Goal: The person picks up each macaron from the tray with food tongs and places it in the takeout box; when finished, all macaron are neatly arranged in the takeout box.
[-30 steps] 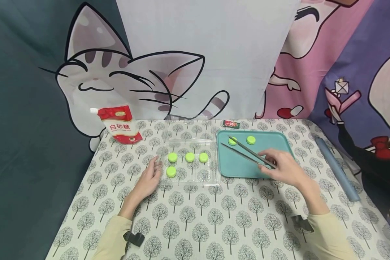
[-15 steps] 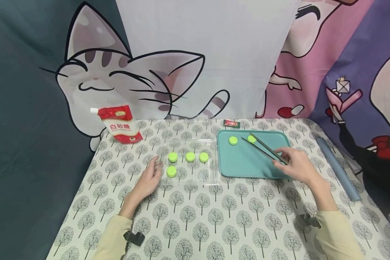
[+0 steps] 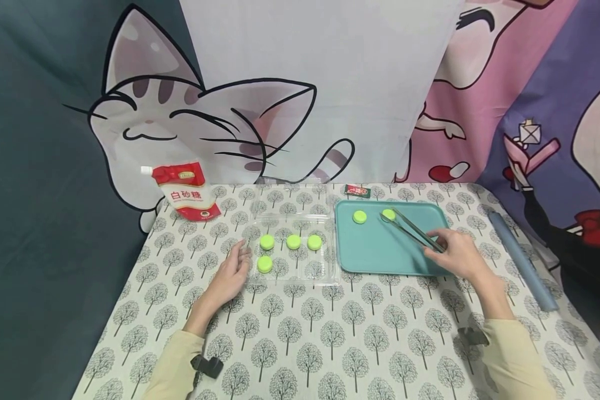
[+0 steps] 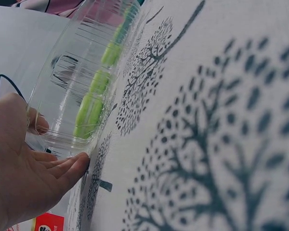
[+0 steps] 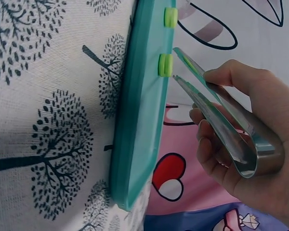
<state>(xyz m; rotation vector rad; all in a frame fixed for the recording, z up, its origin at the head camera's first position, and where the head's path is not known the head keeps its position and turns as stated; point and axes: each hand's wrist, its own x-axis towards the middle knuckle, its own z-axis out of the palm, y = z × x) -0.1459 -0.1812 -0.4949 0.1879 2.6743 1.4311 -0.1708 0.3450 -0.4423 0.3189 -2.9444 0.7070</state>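
A clear plastic container [image 3: 292, 278] holds several bright green macarons [image 3: 293, 241]. My left hand [image 3: 233, 272] rests against its left edge, fingers loosely extended; the left wrist view shows the thumb [image 4: 37, 122] up against the clear plastic. My right hand [image 3: 457, 253] holds metal tongs [image 3: 412, 229] over a teal tray [image 3: 375, 258]. Two macarons sit near the tray's back edge: a left one [image 3: 359, 217] and a right one [image 3: 388, 215]. The tongs' parted tips lie around the right macaron in the head view; in the right wrist view they appear just off that macaron [image 5: 165, 65].
A red and white sugar pouch [image 3: 187, 191] stands at the back left. Behind the tray lies a small green and red packet [image 3: 357, 191]. A grey-blue roll [image 3: 525, 264] lies along the table's right side. The container's transparent lid [image 3: 290, 197] stands open toward the back.
My right hand and the tongs have moved right, from the tray's left macaron to its right one. Between the last two frames the tips have shifted slightly around it. My left hand stays put.
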